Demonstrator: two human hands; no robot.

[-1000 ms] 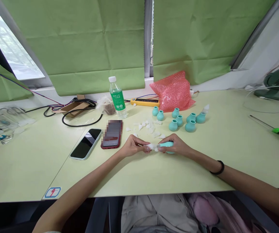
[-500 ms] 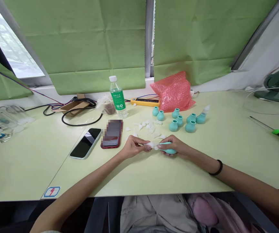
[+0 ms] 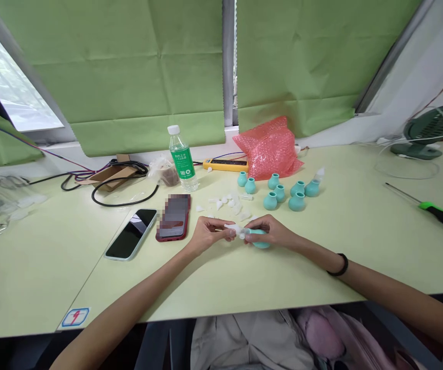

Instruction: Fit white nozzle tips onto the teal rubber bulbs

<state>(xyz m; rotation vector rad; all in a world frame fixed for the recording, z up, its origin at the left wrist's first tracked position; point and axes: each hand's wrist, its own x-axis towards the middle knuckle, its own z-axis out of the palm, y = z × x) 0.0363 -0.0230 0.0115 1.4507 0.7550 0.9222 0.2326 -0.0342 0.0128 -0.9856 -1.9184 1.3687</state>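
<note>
My left hand is closed in a pinch on a translucent white nozzle. My right hand wraps round a teal squeeze bulb, which lies on its side with its neck to the left. Between the fingertips the nozzle's end meets a small whitish piece at the bulb's neck; I cannot tell whether they are joined. Beyond the hands lie several loose white plastic parts. To their right stand several teal bulbs, mouths up, and one bulb carries a clear tip.
Two phones, one pale-cased and one red-cased, lie left of my hands. Behind are a water bottle, a yellow power strip, a pink bubble-wrap bag and black cable. A screwdriver and small fan are at right.
The whole view has shifted slightly, and another person's hand at the left edge has mostly gone out of view. My hands keep hold of the nozzle and the bulb, the nozzle tilting slightly more.
</note>
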